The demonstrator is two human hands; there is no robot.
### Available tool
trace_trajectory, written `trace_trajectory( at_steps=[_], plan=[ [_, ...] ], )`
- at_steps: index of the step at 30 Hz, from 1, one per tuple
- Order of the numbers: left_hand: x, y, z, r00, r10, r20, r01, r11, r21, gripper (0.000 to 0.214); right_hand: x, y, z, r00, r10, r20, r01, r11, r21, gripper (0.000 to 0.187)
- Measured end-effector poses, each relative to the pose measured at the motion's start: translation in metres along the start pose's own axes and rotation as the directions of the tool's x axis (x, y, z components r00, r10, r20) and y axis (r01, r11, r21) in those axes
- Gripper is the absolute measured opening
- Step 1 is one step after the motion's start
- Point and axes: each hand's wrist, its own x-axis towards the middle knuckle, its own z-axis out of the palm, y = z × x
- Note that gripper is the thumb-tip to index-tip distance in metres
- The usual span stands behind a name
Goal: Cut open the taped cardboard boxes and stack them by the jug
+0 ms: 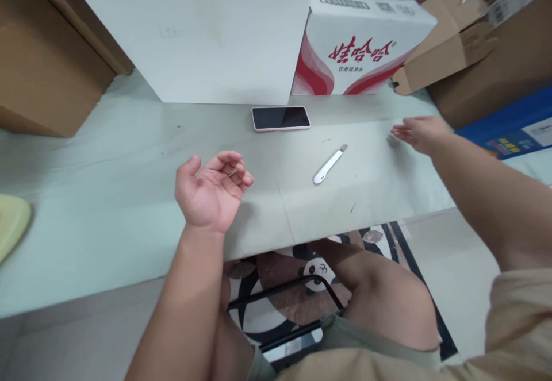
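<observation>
My left hand hovers over the left-middle of the table, palm up, thumb apart and fingers loosely curled, holding nothing. My right hand is at the table's right side, fingers stretched out, with nothing visible in it. Between the hands lies a white utility knife set aslant, its grey tip pointing away to the right. A phone with a dark screen and pale rim lies flat behind the knife, near the white box. Neither hand touches the knife or the phone.
White cartons stand along the back, one a red-and-white printed box. Brown cardboard boxes are at left, an open carton and a blue box at right. A yellow object sits at the left edge of the pale table.
</observation>
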Motion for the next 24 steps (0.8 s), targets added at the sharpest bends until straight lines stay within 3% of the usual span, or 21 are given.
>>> trace_trajectory(
  at_steps=[3, 7, 10, 12, 14, 16, 20, 22, 24],
  plan=[
    [-0.006, 0.004, -0.001, 1.0, 0.015, 0.023, -0.014, 1.0, -0.025, 0.044, -0.031, -0.001, -0.006, 0.999, 0.002, 0.037, 0.001, 0.997, -0.082, 0.018],
    [-0.02, 0.015, -0.01, 0.997, 0.063, 0.033, -0.06, 0.995, -0.073, 0.043, -0.071, -0.032, -0.001, 0.989, -0.056, 0.14, 0.081, 0.98, -0.181, 0.016],
    [-0.03, 0.026, -0.02, 0.993, 0.117, 0.009, -0.115, 0.985, -0.128, 0.036, -0.11, -0.06, 0.028, 0.952, -0.148, 0.267, 0.212, 0.95, -0.23, 0.013],
    [-0.036, 0.034, -0.028, 0.987, 0.16, -0.012, -0.159, 0.973, -0.165, 0.023, -0.142, -0.075, 0.061, 0.889, -0.24, 0.389, 0.353, 0.902, -0.249, 0.012],
    [-0.039, 0.043, -0.036, 0.978, 0.206, -0.03, -0.208, 0.96, -0.188, 0.015, -0.178, -0.086, 0.103, 0.786, -0.336, 0.52, 0.514, 0.822, -0.245, 0.011],
    [-0.041, 0.051, -0.043, 0.968, 0.248, -0.042, -0.251, 0.947, -0.199, 0.021, -0.217, -0.093, 0.15, 0.642, -0.423, 0.64, 0.67, 0.715, -0.199, 0.01],
    [-0.041, 0.066, -0.055, 0.949, 0.304, -0.086, -0.315, 0.921, -0.228, 0.025, -0.298, -0.109, 0.247, 0.228, -0.576, 0.785, 0.901, 0.43, 0.054, 0.021],
    [-0.04, 0.071, -0.059, 0.939, 0.319, -0.13, -0.342, 0.908, -0.242, 0.025, -0.335, -0.121, 0.292, 0.105, -0.596, 0.796, 0.924, 0.354, 0.144, 0.044],
    [-0.04, 0.075, -0.061, 0.924, 0.344, -0.164, -0.376, 0.895, -0.241, 0.025, -0.368, -0.137, 0.332, 0.029, -0.588, 0.808, 0.938, 0.296, 0.182, 0.069]
  ],
)
